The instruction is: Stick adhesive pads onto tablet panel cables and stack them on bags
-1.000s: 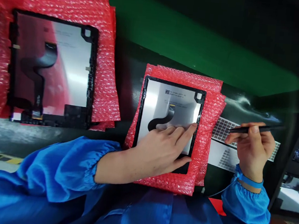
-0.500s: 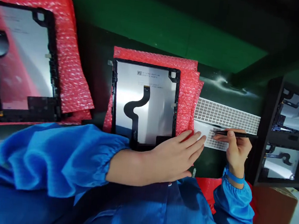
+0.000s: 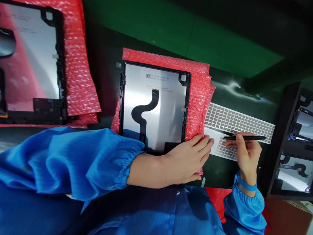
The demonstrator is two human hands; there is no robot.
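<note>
My left hand [image 3: 187, 157] lies flat with its fingers stretched out, over the edge of the red bubble wrap [image 3: 197, 103]. Its fingertips reach the white end of a small label sheet [image 3: 226, 151] covered in rows of grey squares. In my right hand [image 3: 247, 152] is a pair of black tweezers [image 3: 256, 138], pinched between thumb and fingers, the tip over that sheet's upper part. Beside my left hand, a display panel [image 3: 169, 111] in a black frame lies on the bubble wrap, a black flex cable [image 3: 144, 109] curving down its silver back.
A larger grid sheet [image 3: 239, 120] lies just behind the small one. At left, another framed display panel [image 3: 37, 61] rests on red bubble wrap [image 3: 80, 77]. A black tray [image 3: 279, 144] with panels stands at right. A brown carton [image 3: 287, 226] is below it.
The view has shifted slightly. My left forearm has moved a little to the right, its hand still at the sheet. The tweezers have tilted, their back end higher.
</note>
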